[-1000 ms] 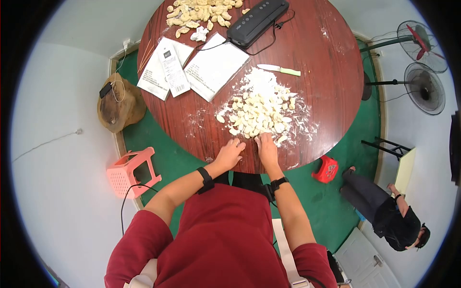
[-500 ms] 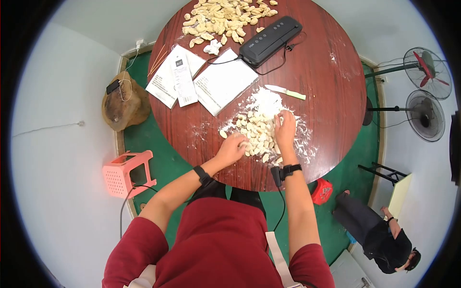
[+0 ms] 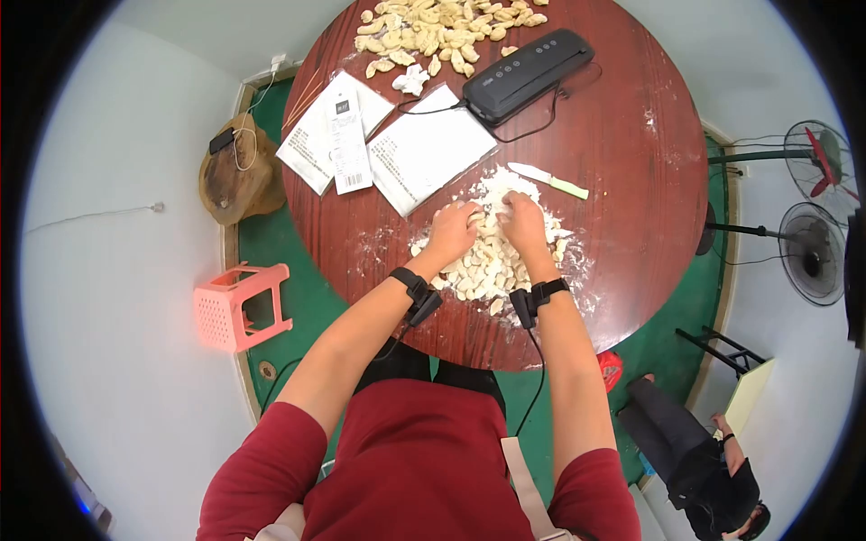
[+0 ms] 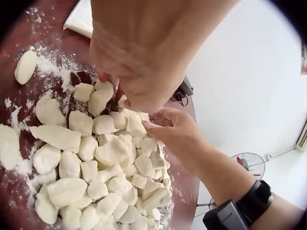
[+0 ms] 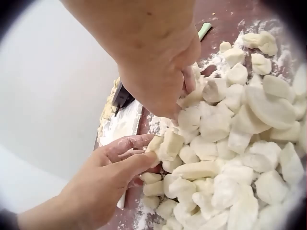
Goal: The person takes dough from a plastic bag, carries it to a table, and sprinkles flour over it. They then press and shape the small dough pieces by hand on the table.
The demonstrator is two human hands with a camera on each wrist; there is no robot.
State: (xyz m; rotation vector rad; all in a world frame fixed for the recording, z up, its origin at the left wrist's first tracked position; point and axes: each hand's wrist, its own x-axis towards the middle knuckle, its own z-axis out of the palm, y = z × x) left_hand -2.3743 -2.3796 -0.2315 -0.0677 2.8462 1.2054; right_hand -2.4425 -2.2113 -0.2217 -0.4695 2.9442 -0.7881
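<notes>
A heap of flour-dusted dough pieces (image 3: 487, 270) lies on the round table, with several larger pieces close up in the left wrist view. My left hand (image 3: 454, 233) is at the heap's far left side. In the right wrist view, that left hand (image 5: 112, 167) has its thumb and fingers around small dough pieces (image 5: 165, 146) at the edge. My right hand (image 3: 525, 225) reaches into the far right side, fingers bent down among floury pieces. The left wrist view shows the right hand (image 4: 180, 132) with thumb and fingers apart at the dough; its fingertips are partly hidden.
Loose flour (image 3: 501, 183) lies beyond the heap, beside a green-handled knife (image 3: 550, 180). White packets (image 3: 428, 149), a black appliance with a cord (image 3: 528, 77) and shaped yellowish pieces (image 3: 442, 32) sit farther back. A pink stool (image 3: 242, 307) stands left; another person (image 3: 695, 451) is at right.
Both hands have moved forward from the table's near edge to the heap's far side. The right hand arrived first; the left followed. The head view has shifted slightly.
</notes>
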